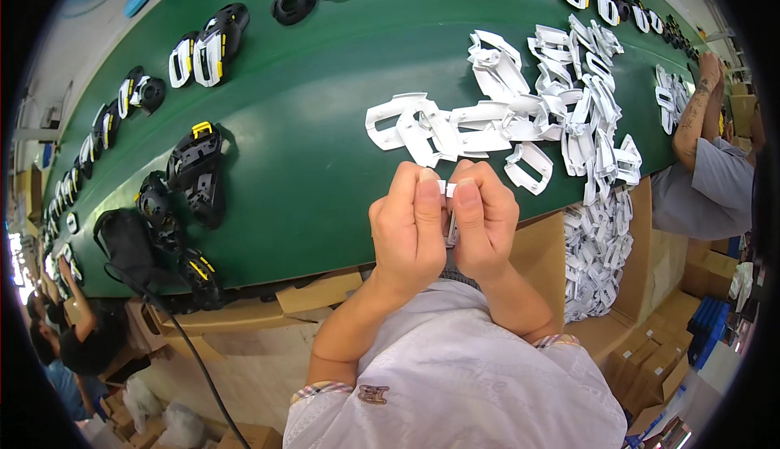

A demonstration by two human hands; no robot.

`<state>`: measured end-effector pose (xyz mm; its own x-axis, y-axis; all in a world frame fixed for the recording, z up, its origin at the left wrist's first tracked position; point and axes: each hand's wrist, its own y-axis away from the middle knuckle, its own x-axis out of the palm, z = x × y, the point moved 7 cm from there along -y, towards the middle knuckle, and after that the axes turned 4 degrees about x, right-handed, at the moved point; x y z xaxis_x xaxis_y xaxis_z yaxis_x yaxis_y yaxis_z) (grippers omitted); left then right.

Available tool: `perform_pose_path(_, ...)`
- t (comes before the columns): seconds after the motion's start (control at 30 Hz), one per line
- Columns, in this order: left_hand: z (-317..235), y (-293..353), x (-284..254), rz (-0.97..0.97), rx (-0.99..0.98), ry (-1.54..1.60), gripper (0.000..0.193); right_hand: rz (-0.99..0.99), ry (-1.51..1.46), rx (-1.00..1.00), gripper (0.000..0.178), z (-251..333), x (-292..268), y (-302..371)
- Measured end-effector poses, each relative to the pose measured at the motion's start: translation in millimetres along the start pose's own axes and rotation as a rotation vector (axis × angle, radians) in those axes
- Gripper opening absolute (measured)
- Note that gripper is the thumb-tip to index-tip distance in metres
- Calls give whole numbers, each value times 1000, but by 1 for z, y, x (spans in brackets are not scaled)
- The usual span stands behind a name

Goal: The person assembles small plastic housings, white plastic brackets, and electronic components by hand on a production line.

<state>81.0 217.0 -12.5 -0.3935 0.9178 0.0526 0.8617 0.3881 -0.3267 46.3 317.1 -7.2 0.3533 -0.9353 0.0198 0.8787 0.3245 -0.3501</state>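
Note:
My left hand (410,225) and my right hand (485,217) are pressed together over the near edge of the green conveyor belt (309,99). Between the thumbs and fingers they pinch a small white plastic part (448,190), mostly hidden by the fingers. Just beyond my hands lies a heap of white plastic frame pieces (520,108) on the belt. To the left, black housings with yellow clips (195,169) sit on the belt.
A cardboard box full of white frame pieces (597,254) stands to my right. Black and white assemblies (207,47) line the far belt edge. Another person's arm (699,112) reaches in at right; other people sit at lower left (73,335). A black cable (179,335) hangs nearby.

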Motion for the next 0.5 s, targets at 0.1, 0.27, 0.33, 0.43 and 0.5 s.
perform_pose_path(0.1,2,0,2,13,41,-2,27,14,-25,58,26,-1,2,0)
perform_pose_path(0.27,0,-1,1,-8,133,-67,27,-16,-11,42,22,-4,-1,-1)
perform_pose_path(0.33,2,-2,3,1,120,-63,28,-10,16,41,22,-6,-2,-2)
perform_pose_path(0.43,9,-5,5,35,73,-52,24,-36,80,1,20,-6,-6,-4)
perform_pose_path(0.5,19,-6,6,58,38,-44,21,-16,368,-246,17,11,-1,1)
